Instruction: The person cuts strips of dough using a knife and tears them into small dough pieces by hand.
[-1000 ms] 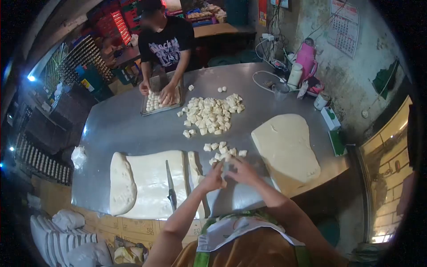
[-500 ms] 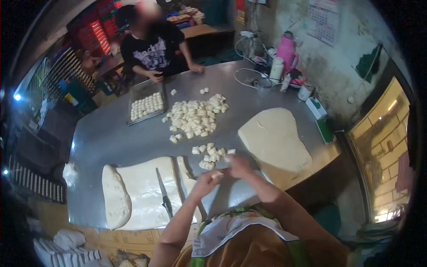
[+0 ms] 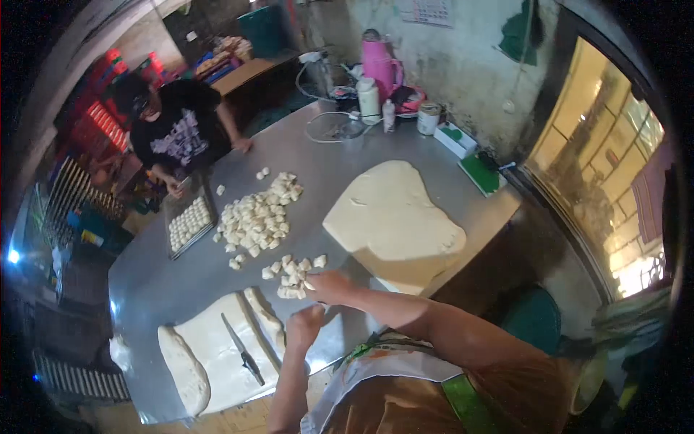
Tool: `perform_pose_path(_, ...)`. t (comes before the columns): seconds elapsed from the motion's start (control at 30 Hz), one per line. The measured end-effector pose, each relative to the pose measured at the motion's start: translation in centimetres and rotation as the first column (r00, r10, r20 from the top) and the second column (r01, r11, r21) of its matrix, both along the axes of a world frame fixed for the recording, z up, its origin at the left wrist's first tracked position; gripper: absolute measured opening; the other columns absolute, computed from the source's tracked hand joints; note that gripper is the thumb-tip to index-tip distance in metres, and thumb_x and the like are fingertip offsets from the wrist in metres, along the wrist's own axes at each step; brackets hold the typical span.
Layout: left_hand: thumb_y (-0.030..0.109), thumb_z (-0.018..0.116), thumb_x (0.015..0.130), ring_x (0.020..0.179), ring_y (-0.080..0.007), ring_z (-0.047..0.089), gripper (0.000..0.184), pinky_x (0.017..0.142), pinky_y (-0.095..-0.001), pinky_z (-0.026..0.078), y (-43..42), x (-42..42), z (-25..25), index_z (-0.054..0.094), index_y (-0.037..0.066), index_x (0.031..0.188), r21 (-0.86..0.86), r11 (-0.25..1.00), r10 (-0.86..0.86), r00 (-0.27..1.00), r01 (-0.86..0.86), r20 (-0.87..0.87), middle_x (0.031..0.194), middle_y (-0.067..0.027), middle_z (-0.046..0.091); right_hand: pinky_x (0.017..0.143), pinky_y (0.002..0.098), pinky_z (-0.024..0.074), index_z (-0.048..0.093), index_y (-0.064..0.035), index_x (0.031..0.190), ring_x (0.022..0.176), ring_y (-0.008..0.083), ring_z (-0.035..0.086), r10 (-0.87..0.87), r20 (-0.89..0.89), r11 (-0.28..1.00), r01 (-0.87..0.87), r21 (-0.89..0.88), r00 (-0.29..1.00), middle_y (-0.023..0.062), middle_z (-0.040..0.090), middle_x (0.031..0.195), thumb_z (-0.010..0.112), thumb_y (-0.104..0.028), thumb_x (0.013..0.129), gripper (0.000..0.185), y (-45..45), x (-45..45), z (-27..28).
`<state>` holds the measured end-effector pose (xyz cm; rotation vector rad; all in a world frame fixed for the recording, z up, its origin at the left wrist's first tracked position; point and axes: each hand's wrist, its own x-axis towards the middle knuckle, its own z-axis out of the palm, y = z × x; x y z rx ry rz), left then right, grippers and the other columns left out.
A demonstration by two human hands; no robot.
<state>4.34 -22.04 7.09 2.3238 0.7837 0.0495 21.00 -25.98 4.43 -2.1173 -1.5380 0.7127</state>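
My left hand (image 3: 306,325) is curled closed beside the dough strip (image 3: 264,318); what its fingers enclose is hidden. Just beyond it, my right hand (image 3: 330,287) reaches to the edge of a small group of cut dough pieces (image 3: 289,273), with a pale dough piece at its fingertips. Left of the strip, a knife (image 3: 242,349) with a dark handle lies on a large flat dough slab (image 3: 212,340), whose left edge is folded over. A larger heap of dough pieces (image 3: 253,220) sits farther back.
A steel table (image 3: 166,282) carries everything. To the right lies another dough sheet (image 3: 397,217). Across the table, a person (image 3: 181,126) stands by a tray (image 3: 172,253) with rows of dough pieces. A pink thermos (image 3: 377,65), bottles and a green-lidded box (image 3: 455,139) line the wall side.
The view has swung right, shifting the table contents leftward. My hands, close together before, have separated; the right one has moved to the small dough group. The person opposite now has a hand at the tray.
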Motion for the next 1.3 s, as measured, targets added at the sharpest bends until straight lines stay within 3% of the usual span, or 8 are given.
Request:
perform_pose_path(0.27,-0.001,0.057,0.086,0.077,-0.0301,0.067,0.025,0.073,-0.0376,0.054,1.8,1.8,-2.2,0.068,0.001,0.109,-0.100,0.965,0.249,0.719,-0.244,0.649,0.085,-0.0133,0.067,0.079,0.0508,0.0503,0.059,-0.0045,0.105,0.095,0.0379,0.065,0.150,-0.171,0.869,-0.047,0.493,0.974,0.0216,0.065,0.102,0.070,-0.039,0.083,0.042,-2.4,-0.3,1.6)
perform_pose_path(0.4,-0.005,0.057,0.079,0.078,-0.0312,0.066,0.032,0.076,-0.0395,0.053,4.1,-0.6,-4.4,0.068,0.002,0.109,0.213,0.973,-0.062,0.783,-0.091,0.618,0.082,-0.0116,0.067,0.079,0.0515,0.0497,0.060,-0.0060,0.103,0.096,0.0389,0.064,0.253,-0.331,0.857,-0.051,0.514,0.909,0.0212,0.065,0.105,0.068,-0.040,0.083,0.040,-2.6,-2.5,2.6)
perform_pose_path(0.53,0.004,0.062,0.088,0.077,-0.0227,0.065,0.033,0.071,-0.0317,0.052,4.5,-2.0,-7.2,0.061,-0.001,0.121,-0.236,0.972,0.072,0.941,0.009,0.332,0.090,-0.0066,0.067,0.078,0.0502,0.0500,0.061,-0.0080,0.102,0.094,0.0378,0.065,-0.073,-0.202,0.931,0.139,0.337,0.977,0.0189,0.066,0.104,0.069,-0.040,0.083,0.038,-1.4,-2.3,1.5)
perform_pose_path(0.67,0.004,0.062,0.088,0.083,-0.0231,0.067,0.037,0.074,-0.0330,0.053,2.1,-1.9,-1.6,0.057,-0.001,0.125,0.224,0.888,-0.459,0.803,0.402,0.380,0.094,-0.0066,0.067,0.080,0.0486,0.0500,0.063,-0.0079,0.106,0.095,0.0368,0.064,-0.166,-0.002,0.980,0.165,0.113,0.986,0.0178,0.066,0.106,0.069,-0.044,0.081,0.044,-1.5,0.2,-3.0)
perform_pose_path(0.77,0.004,0.062,0.088,0.089,-0.0248,0.068,0.036,0.080,-0.0330,0.054,3.5,-2.1,-1.0,0.059,0.000,0.124,-0.458,0.888,0.114,0.951,0.031,0.287,0.098,-0.0091,0.069,0.082,0.0475,0.0502,0.064,-0.0081,0.108,0.097,0.0359,0.064,-0.131,0.114,0.967,0.101,0.235,0.985,0.0179,0.065,0.108,0.069,-0.046,0.081,0.047,-2.5,-0.3,-2.2)
perform_pose_path(1.03,0.003,0.060,0.086,0.098,-0.0249,0.069,0.033,0.080,-0.0342,0.054,5.8,-0.6,-2.0,0.061,-0.003,0.119,-0.134,0.989,0.035,0.790,0.060,0.612,0.104,-0.0145,0.072,0.084,0.0431,0.0511,0.066,-0.0079,0.108,0.100,0.0341,0.064,0.122,-0.256,0.826,0.045,0.562,0.959,0.0187,0.064,0.112,0.067,-0.045,0.084,0.044,-1.8,-5.0,4.1)
perform_pose_path(1.17,0.000,0.059,0.086,0.103,-0.0280,0.068,0.040,0.083,-0.0343,0.054,3.2,-0.3,-2.0,0.058,-0.002,0.126,-0.185,0.983,-0.002,0.995,0.021,0.103,0.111,-0.0174,0.069,0.083,0.0426,0.0515,0.065,-0.0047,0.109,0.101,0.0346,0.064,-0.172,-0.170,0.963,0.201,0.177,0.970,0.0191,0.064,0.112,0.067,-0.045,0.085,0.047,-1.0,-3.1,2.0)
perform_pose_path(1.3,-0.001,0.056,0.085,0.101,-0.0327,0.068,0.041,0.083,-0.0361,0.053,1.0,-1.7,1.6,0.059,-0.001,0.126,-0.143,0.973,-0.148,0.962,0.183,0.228,0.109,-0.0190,0.069,0.086,0.0433,0.0503,0.065,-0.0036,0.108,0.105,0.0347,0.062,-0.185,-0.040,0.980,0.181,-0.086,0.982,0.0183,0.063,0.116,0.067,-0.045,0.085,0.048,-1.3,-0.4,0.6)
